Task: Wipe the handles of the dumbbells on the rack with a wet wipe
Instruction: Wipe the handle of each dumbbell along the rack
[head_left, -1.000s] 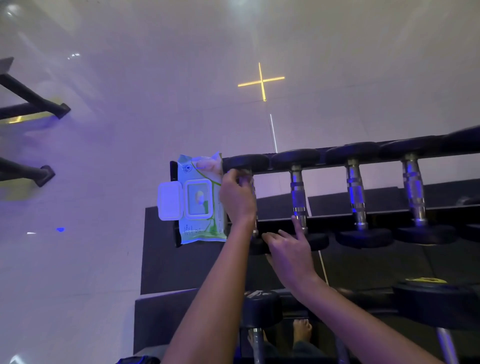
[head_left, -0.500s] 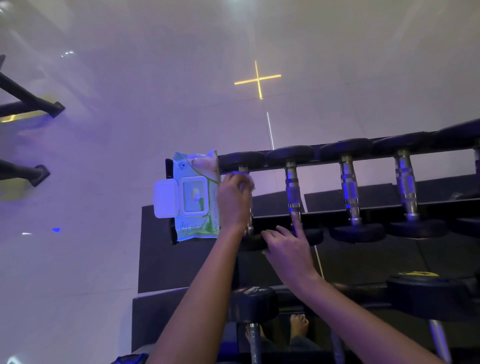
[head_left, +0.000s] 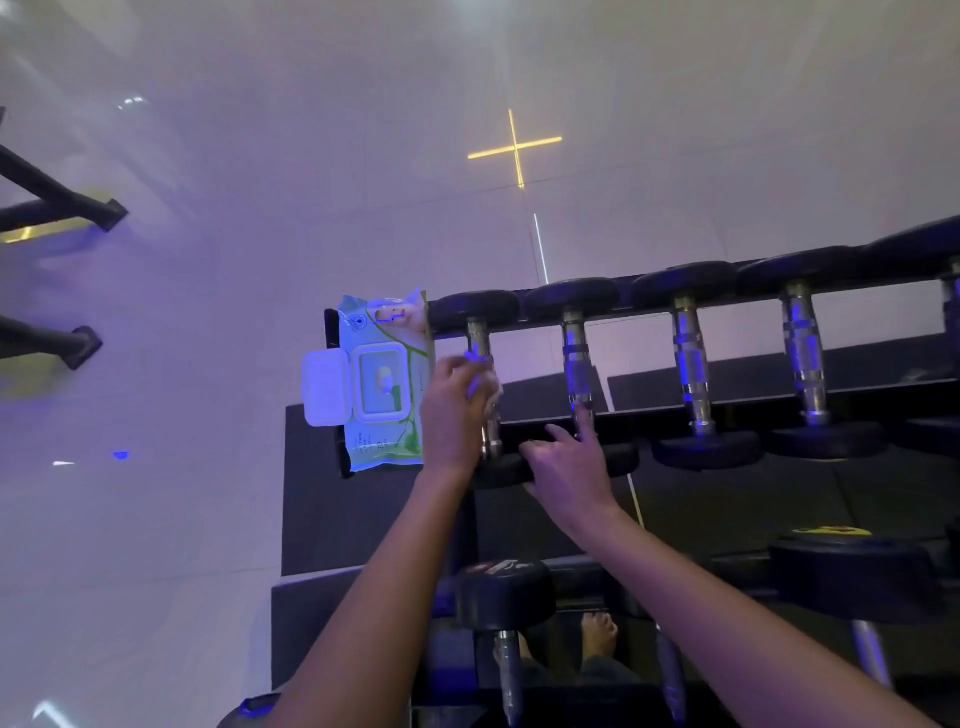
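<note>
**Wiping the first handle, the next one lying just to the right**

My left hand (head_left: 452, 410) is curled round the wet wipe (head_left: 488, 387) and the first handle (head_left: 480, 338), which runs straight away from me. My right hand (head_left: 566, 467) lies open, fingers spread over the near weights, forefinger touching the second handle (head_left: 576, 364), just right of my left hand. The wipe pack (head_left: 384, 384) sits just to its left.
</note>
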